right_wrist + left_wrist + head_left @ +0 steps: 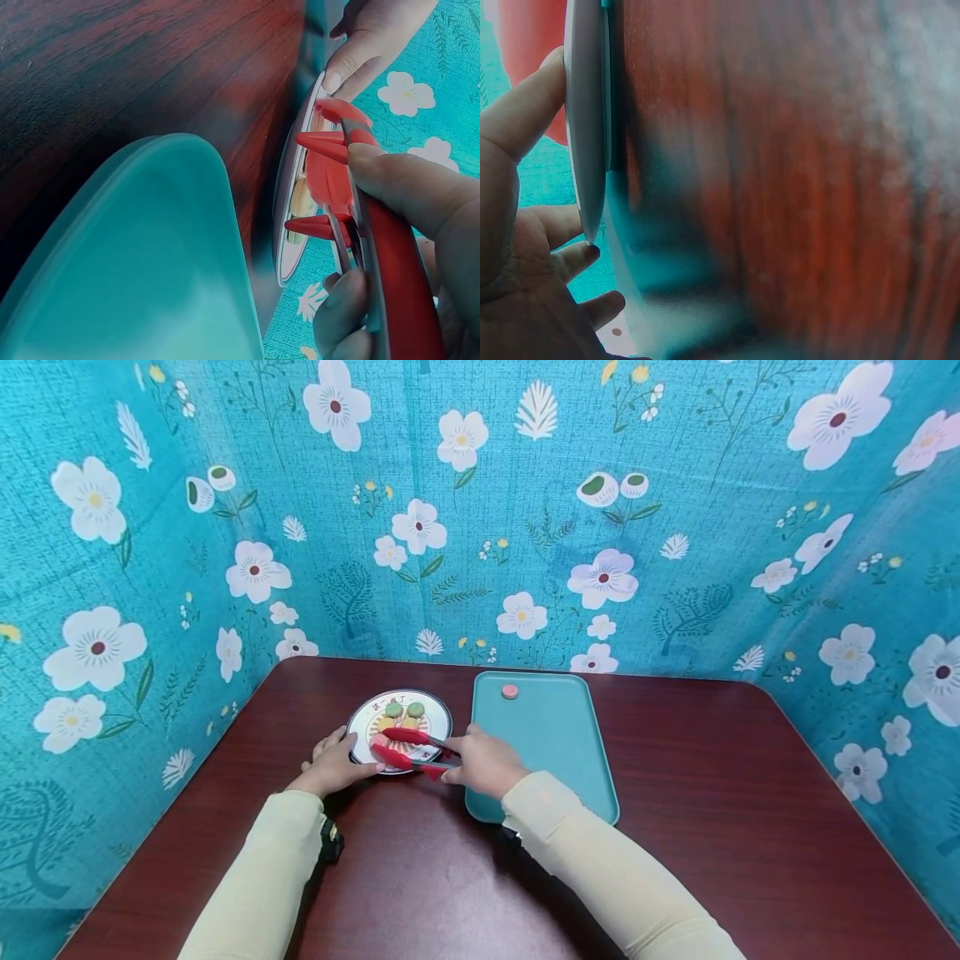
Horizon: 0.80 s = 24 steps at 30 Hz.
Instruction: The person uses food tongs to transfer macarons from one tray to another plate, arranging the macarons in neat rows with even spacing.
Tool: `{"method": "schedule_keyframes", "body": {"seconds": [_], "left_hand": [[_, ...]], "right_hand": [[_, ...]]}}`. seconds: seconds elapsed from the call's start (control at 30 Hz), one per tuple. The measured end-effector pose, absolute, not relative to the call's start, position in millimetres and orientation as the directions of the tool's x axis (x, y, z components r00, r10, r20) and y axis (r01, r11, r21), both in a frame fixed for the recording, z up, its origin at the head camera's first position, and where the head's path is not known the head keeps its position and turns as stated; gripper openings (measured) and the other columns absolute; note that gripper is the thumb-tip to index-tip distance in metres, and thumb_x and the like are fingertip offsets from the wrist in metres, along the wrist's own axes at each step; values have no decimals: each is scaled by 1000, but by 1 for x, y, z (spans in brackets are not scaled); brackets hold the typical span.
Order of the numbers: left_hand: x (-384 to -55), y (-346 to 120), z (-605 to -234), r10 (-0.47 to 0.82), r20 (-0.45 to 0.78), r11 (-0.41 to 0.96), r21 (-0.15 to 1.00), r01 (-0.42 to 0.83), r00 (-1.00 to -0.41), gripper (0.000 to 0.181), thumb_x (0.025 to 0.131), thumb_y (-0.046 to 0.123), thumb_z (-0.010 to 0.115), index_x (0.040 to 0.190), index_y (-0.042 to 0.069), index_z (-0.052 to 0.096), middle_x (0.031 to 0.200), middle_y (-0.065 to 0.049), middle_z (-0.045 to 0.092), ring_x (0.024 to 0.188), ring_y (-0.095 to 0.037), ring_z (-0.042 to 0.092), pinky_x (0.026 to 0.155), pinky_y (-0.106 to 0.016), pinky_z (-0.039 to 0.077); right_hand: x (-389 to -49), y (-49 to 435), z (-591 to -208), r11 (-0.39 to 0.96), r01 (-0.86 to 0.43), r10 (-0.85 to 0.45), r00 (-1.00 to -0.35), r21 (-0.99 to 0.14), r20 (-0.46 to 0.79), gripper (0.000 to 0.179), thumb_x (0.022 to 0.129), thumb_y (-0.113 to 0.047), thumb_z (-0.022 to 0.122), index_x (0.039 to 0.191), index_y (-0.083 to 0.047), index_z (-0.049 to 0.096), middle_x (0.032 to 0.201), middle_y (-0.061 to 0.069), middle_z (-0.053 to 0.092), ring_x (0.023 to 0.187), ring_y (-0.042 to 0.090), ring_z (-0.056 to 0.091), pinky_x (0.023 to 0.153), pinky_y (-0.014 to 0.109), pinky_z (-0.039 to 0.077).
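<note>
A round white plate (360, 722) with a dark rim and printed pattern holds several macarons, among them green (416, 710) and yellow (386, 724) ones. My left hand (335, 767) holds the plate at its left edge, thumb on the near rim and the other fingers spread along the side. In my right hand (487, 762) is a pair of red-tipped tongs (405, 277), gripped by the handles. Their tips reach over the plate around a pink macaron (378, 740); whether they squeeze it, I cannot tell. Part of the plate is hidden beneath the tongs.
A teal rectangular tray (543, 743) lies right of the plate, partly under my right forearm. One pink macaron (510, 692) sits near its far left corner. The dark red-brown table (690, 793) ends at a blue flowered cloth (480, 527) behind and at both sides.
</note>
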<state>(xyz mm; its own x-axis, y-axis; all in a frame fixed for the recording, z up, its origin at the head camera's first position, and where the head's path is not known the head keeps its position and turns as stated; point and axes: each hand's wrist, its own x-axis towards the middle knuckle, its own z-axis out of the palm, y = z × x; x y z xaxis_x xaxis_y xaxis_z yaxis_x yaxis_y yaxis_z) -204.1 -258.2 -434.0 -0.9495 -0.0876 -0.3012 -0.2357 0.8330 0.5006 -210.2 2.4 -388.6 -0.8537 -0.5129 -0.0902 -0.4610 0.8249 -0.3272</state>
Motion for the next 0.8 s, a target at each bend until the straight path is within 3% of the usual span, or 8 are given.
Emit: {"method": "schedule_keyframes", "body": {"seconds": [0.8], "left_hand": [[-203, -256, -432, -99, -297, 836, 493, -241, -950, 97, 82, 47, 71, 150, -4, 23, 154, -28, 11, 137, -49, 9, 105, -71, 12]], "right_hand": [[-213, -2, -392, 828, -450, -505, -858, -334, -97, 56, 81, -38, 77, 131, -15, 62, 95, 6, 55, 75, 15, 50, 57, 26, 45]]}}
